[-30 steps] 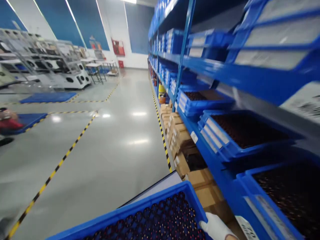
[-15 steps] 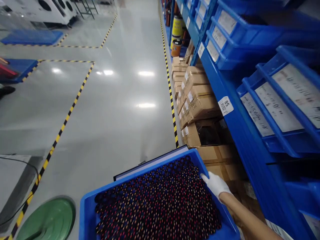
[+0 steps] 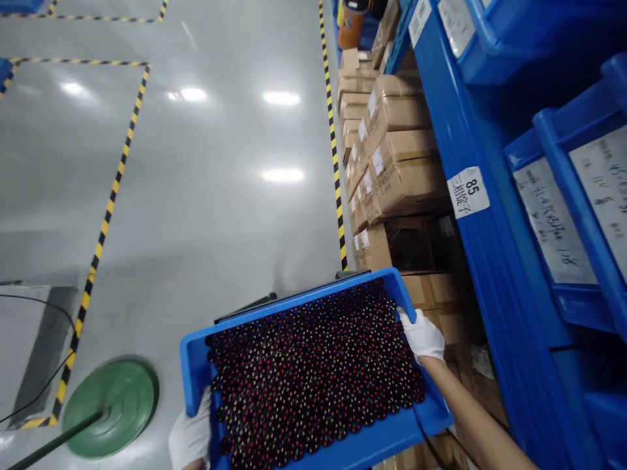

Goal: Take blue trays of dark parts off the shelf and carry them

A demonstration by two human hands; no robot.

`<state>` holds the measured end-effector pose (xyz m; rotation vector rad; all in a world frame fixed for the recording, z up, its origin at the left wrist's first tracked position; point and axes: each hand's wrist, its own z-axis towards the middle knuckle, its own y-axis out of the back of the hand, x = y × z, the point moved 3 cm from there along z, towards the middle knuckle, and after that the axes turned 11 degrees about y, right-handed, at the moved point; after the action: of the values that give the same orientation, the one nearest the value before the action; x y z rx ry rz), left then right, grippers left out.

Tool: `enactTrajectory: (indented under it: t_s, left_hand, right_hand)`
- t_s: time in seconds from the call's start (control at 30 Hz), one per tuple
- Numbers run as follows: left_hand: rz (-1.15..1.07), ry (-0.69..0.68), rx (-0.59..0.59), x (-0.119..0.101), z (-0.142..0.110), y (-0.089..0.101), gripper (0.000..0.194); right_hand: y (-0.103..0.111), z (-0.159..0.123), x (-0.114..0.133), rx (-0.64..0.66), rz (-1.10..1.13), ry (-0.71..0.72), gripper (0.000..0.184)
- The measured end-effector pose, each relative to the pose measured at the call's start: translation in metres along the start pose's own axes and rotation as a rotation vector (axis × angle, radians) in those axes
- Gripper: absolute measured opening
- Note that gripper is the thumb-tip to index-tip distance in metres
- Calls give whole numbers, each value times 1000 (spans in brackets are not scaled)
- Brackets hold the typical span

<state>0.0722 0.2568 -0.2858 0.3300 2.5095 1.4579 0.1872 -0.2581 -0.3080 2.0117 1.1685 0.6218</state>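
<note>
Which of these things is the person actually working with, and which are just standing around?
In hand:
- blue tray, full of small dark parts
- left hand, gloved, gripping the tray's near corner
- right hand, gloved, gripping its right edge

Just standing around:
- cardboard boxes under the shelf
- blue shelf with label 85
- labelled bins
- green round base
- striped floor tape

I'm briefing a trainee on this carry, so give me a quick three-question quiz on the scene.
1. True or false: both gloved hands grip the blue tray.
2. Which number is on the shelf label?
3. The green round base lies on which side of the tray: A left, B right?

Key: 1 true, left hand and right hand at opposite walls. 2: 85. 3: A.
</note>
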Motion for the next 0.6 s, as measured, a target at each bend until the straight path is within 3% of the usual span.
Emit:
enactTrajectory:
  t_s: [0.17,0.43,0.6]
  left_hand:
    - [89,6,60,-40,16,2,66]
    - [135,-93,30,-94,23,-3,56]
    - [198,-193,39,-116,18,-4,44]
  right_hand:
    - [7,0,0,-17,33,-37,64]
    - [17,15,-5,-18,116,-88,77]
    - [4,1,-9,35,193,-116,72]
